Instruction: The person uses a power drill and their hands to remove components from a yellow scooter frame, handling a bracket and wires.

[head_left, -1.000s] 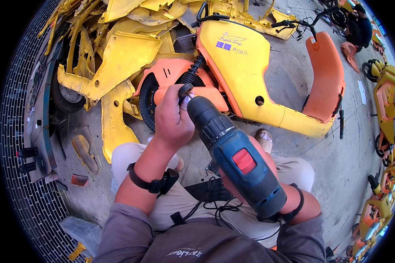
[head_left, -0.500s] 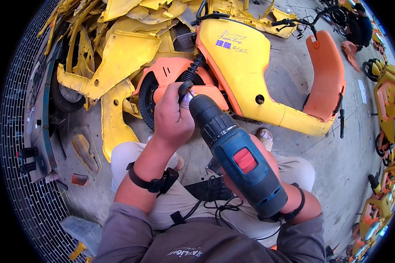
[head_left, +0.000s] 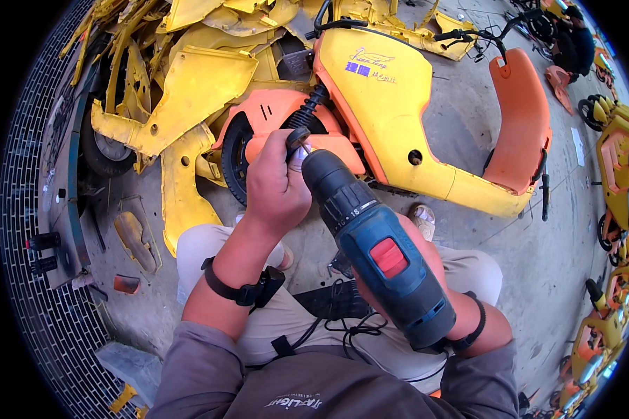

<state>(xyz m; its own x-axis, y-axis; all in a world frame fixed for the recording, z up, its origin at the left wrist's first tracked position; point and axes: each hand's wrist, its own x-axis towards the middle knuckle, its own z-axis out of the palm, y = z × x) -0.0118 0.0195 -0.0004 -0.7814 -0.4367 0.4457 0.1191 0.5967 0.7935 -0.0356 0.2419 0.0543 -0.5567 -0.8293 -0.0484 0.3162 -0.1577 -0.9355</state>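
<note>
Drill (head_left: 391, 258), in blue and black plastic with a red top slider, is held by the right hand (head_left: 422, 244), whose grip is closed around the mostly hidden handle. A small, dark, rounded part (head_left: 298, 136) is pinched in the grip of the left hand (head_left: 276, 183) at the drill's tip, apparently so both are aligned. Forward reach is limited by a yellow-and-orange plastic-bodied scooter (head_left: 388, 112), with yellow plastic panels (head_left: 203, 80) heaped to its left.
</note>
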